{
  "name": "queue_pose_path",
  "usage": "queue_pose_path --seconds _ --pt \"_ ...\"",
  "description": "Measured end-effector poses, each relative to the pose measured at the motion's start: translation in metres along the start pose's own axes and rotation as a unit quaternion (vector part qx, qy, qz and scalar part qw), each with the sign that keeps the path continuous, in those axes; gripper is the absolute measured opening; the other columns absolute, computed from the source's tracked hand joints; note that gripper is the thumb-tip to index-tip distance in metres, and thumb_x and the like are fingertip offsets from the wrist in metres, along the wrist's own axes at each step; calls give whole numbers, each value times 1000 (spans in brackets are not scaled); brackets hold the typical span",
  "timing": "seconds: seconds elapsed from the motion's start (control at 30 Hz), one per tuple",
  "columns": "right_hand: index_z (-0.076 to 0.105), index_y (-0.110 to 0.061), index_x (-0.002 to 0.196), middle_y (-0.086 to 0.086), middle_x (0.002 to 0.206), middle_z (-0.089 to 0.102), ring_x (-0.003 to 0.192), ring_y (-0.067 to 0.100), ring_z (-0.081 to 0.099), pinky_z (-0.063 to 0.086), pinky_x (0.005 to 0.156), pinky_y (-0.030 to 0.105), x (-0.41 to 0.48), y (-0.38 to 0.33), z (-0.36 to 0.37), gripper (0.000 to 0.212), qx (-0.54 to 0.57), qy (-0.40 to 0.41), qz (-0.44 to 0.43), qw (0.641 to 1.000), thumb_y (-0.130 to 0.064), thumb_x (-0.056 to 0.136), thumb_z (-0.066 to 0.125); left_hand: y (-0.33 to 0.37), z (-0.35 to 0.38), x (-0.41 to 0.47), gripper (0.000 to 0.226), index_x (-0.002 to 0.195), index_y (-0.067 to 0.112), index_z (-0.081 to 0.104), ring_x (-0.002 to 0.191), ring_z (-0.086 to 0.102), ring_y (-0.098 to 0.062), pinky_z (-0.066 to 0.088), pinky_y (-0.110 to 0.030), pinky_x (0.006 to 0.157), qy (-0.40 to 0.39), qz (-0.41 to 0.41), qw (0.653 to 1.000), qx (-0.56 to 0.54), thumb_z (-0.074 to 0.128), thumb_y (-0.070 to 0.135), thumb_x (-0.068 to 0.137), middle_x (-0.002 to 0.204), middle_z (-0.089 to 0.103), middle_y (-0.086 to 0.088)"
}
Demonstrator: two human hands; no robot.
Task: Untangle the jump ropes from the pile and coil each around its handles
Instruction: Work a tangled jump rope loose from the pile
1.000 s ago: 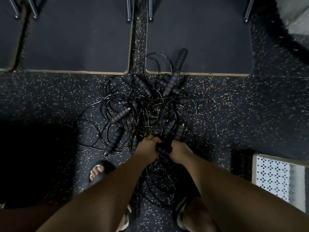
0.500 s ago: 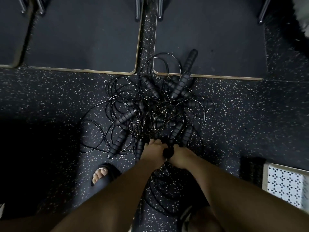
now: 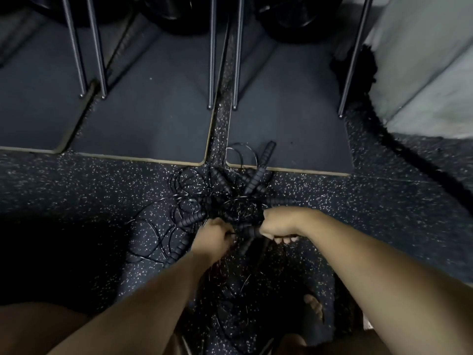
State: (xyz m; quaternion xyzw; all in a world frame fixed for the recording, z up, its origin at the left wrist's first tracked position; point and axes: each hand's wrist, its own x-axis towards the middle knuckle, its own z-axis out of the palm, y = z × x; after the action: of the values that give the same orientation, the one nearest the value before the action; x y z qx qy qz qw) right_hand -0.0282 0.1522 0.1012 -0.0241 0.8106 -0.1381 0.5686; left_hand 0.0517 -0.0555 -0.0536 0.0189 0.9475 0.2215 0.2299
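A tangled pile of black jump ropes [image 3: 217, 198] lies on the speckled dark floor, thin cords looping among several ribbed black handles. One handle [image 3: 266, 153] rests on the mat edge at the far side. My right hand [image 3: 279, 224] is closed around a ribbed handle [image 3: 249, 232] at the pile's near edge, held roughly level. My left hand [image 3: 213, 239] sits just left of it, fingers pinched on the thin cord coming out of that handle's end. Loose cord trails down between my arms.
Two dark mats [image 3: 153, 119] with pale edges lie beyond the pile, a narrow floor gap between them. Metal legs [image 3: 212, 60] stand on the mats. A pale wall [image 3: 422, 73] is at the right. My bare toes [image 3: 313, 307] show near the bottom.
The view has tilted up, showing more of the mats and legs. My hands have drawn apart, the right one moving right and lifting the handle out of the pile's near edge.
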Motion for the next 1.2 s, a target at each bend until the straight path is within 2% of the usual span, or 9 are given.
queue_pose_path --seconds 0.1,0.27,0.4,0.53,0.67,0.73,0.83,0.97,1.2 --pt "57 -11 90 8 79 64 55 20 48 35 48 26 -51 -13 -14 8 12 69 -32 997 -13 83 55 10 -36 -6 27 119 29 72 117 54 -17 50 -39 101 47 -6 998 -43 58 47 105 123 55 9" --pt "55 -15 89 5 76 65 60 21 49 33 50 27 -134 -29 -19 6 72 189 -85 976 -17 84 55 43 -101 -22 27 84 26 58 81 64 -18 54 -39 73 60 17 995 -83 58 41 107 88 65 8" --pt "56 -15 90 3 71 66 61 21 50 34 56 31 -190 -46 -21 8 148 266 -145 941 -15 83 58 59 -142 -35 30 85 22 62 78 69 -24 57 -43 75 48 -9 991 -124 58 44 104 82 71 -1" --pt "59 -15 88 1 68 68 62 21 53 38 63 36 -233 -59 -27 12 240 340 -223 882 -16 76 59 67 -176 -52 31 91 29 73 65 62 -18 51 -35 60 53 -21 983 -174 57 53 105 85 74 -2" --pt "59 -16 89 7 73 69 62 22 53 38 60 35 -259 -63 -40 14 383 364 -302 793 -13 75 60 92 -222 -68 39 96 33 76 78 73 -6 60 -30 71 104 -4 977 -189 45 51 111 92 78 13" --pt "55 -13 92 9 75 68 62 23 53 39 56 34 -259 -64 -44 20 450 373 -329 742 -16 72 60 110 -241 -76 39 98 30 77 55 61 9 46 -15 52 135 -10 969 -207 45 47 112 91 80 13" --pt "51 -11 98 8 78 65 64 22 53 42 56 35 -243 -67 -43 25 525 363 -336 693 -17 75 61 122 -254 -91 38 97 24 78 46 56 2 40 -16 45 154 -21 960 -235 49 45 112 85 80 8" --pt "57 -12 108 4 83 61 70 18 56 49 64 38 -216 -79 -37 34 474 379 -277 745 -15 81 76 132 -273 -109 39 91 27 78 75 75 -17 60 -36 73 212 -17 949 -233 53 52 108 80 79 8" --pt "72 -28 108 -3 100 78 87 19 69 55 86 40 -190 -102 -10 31 451 317 -279 786 -8 85 77 135 -292 -143 38 95 27 79 78 72 -23 58 -41 73 262 24 933 -245 55 54 106 79 77 1"
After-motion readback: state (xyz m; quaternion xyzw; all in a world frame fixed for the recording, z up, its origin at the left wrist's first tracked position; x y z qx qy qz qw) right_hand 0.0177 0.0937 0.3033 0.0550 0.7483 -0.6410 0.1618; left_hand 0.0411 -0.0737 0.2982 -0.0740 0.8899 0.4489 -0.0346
